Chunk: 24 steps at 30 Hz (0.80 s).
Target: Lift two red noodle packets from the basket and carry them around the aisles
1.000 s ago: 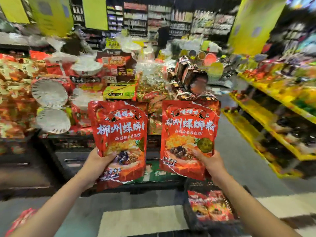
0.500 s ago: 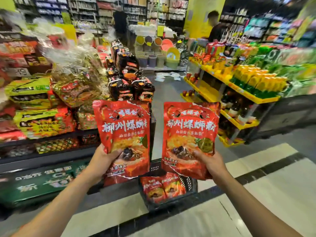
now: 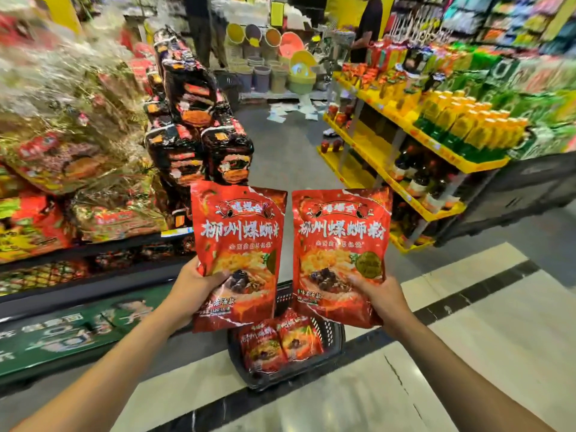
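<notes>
Two red packets are held upright side by side at the centre of the frame, just apart. The left packet (image 3: 238, 257) is gripped at its lower left edge by the left hand (image 3: 194, 288), thumb across the front. The right packet (image 3: 341, 254) is pinched at its lower right by the right hand (image 3: 378, 296). Below them, a black basket (image 3: 332, 333) on the floor holds two more packets (image 3: 280, 341).
</notes>
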Available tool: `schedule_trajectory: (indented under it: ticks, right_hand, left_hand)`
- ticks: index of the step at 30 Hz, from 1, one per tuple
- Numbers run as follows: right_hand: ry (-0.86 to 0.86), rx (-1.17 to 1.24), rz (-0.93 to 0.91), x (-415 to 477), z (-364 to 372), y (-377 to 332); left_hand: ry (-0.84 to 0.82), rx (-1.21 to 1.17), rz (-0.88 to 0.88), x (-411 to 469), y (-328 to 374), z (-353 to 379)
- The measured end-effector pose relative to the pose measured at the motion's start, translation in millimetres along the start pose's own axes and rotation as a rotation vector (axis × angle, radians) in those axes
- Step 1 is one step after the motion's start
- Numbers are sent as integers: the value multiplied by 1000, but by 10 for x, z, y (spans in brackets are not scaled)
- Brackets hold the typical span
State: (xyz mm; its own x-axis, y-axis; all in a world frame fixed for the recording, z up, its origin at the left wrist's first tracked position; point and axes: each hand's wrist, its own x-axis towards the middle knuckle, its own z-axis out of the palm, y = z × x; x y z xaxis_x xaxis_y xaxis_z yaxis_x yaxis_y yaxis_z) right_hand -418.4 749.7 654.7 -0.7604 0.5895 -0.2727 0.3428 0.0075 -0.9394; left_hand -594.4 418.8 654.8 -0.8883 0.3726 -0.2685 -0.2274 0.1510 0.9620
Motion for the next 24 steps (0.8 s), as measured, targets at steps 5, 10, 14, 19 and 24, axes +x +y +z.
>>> schedule_trajectory:
  ticks: [5, 10, 14, 19, 24]
  right_hand:
    - [5, -13, 69, 480, 63, 66]
    - [-12, -25, 132, 903, 55, 251]
    - [-66, -58, 170, 1276, 44, 400]
    - [-158, -121, 222, 1868, 42, 730]
    - [-265, -187, 266, 2454, 71, 1163]
  left_hand:
    - [6, 48, -56, 517, -178, 84]
    - [27, 94, -101, 900, -383, 223]
    - [33, 26, -180, 1124, -566, 397]
    - [81, 25, -268, 1421, -910, 577]
    - [182, -4, -346, 1660, -1391, 744]
